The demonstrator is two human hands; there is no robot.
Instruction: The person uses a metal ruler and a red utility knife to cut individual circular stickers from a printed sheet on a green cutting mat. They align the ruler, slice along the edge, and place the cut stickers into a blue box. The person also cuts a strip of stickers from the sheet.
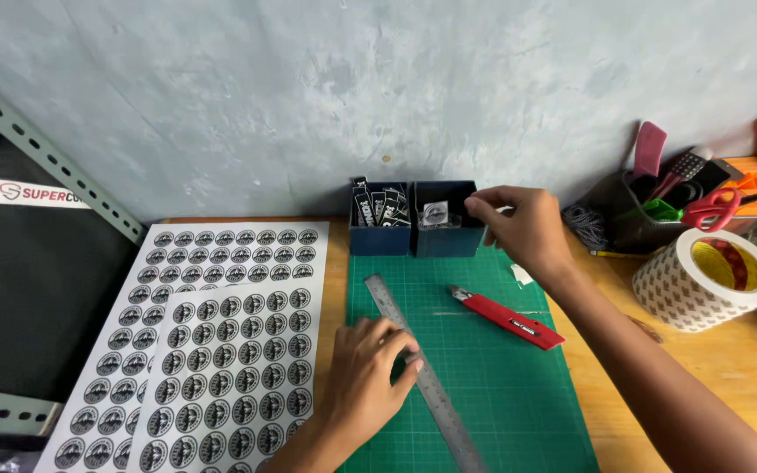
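sticker sheets [221, 350]: cut by bottom edge | ruler [427, 377]: end cut off

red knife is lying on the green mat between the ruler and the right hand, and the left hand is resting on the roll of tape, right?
Not quite. In the head view the left hand rests on the metal ruler, not on the roll of tape, which sits untouched at the right. The rest holds: the red knife lies on the green mat between the ruler and the right hand.
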